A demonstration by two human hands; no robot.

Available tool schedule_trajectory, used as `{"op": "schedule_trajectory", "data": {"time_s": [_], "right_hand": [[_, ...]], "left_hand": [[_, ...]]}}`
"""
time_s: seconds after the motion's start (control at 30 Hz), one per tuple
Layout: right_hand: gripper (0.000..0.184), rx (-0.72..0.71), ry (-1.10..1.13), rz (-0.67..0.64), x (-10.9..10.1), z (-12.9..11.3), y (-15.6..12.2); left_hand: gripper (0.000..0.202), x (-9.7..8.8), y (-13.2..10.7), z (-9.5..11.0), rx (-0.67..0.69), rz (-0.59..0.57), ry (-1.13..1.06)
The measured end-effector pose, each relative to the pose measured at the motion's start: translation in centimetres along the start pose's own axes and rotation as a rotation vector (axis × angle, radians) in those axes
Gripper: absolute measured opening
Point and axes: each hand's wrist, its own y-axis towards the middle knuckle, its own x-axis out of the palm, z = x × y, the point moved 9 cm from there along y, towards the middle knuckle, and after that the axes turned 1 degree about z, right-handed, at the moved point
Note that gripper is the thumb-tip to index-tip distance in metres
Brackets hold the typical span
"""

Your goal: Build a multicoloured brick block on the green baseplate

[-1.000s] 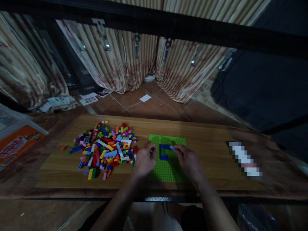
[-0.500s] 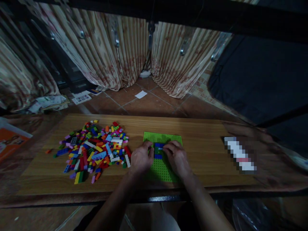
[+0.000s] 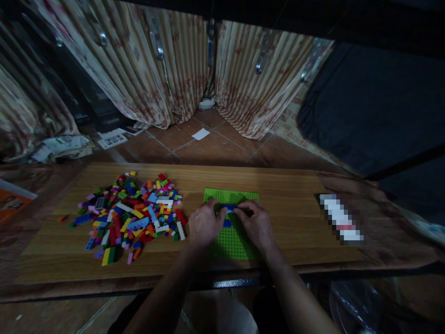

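A green studded baseplate (image 3: 236, 243) lies on the board in front of me. Toward its upper half sit dark blue building bricks, and a separate short blue brick (image 3: 227, 223) is pressed on lower down. My left hand (image 3: 206, 225) is closed at the left end of the upper blue brick (image 3: 229, 207), thumb and index finger against it. At the right end, my right hand (image 3: 255, 225) pinches with thumb and fingertips. A small light blue piece shows between the two thumbs. The fingers hide part of the bricks.
Loose bricks of many colours form a pile (image 3: 139, 218) left of the baseplate on the wooden board (image 3: 292, 222). A pixelated white object (image 3: 342, 220) lies at the right. An orange and white packet (image 3: 14, 199) is at the far left. Striped curtains (image 3: 177, 69) hang behind.
Both hands have closed in over the upper blue bricks, the left thumb shifting right and covering more of them. The whole view has shifted slightly.
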Motion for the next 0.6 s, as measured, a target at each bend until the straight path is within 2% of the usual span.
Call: {"op": "schedule_trajectory", "data": {"time_s": [0.2,0.3,0.43,0.6], "right_hand": [[0.029,0.105,-0.008,0.046,-2.1,1.9,0.1],[0.030,0.107,-0.024,0.021,-1.8,2.1,0.0],[0.023,0.076,-0.073,0.018,-0.9,1.6,0.0],[0.015,0.103,-0.063,0.024,-0.5,1.9,0.2]], "left_hand": [[0.041,0.1,0.2,0.1,-0.036,0.005,0.011],[0.041,0.2,0.2,0.1,-0.048,0.011,0.029],[0.041,0.2,0.2,0.3,-0.061,0.012,0.038],[0.041,0.3,0.3,0.2,-0.101,0.007,0.037]]}}
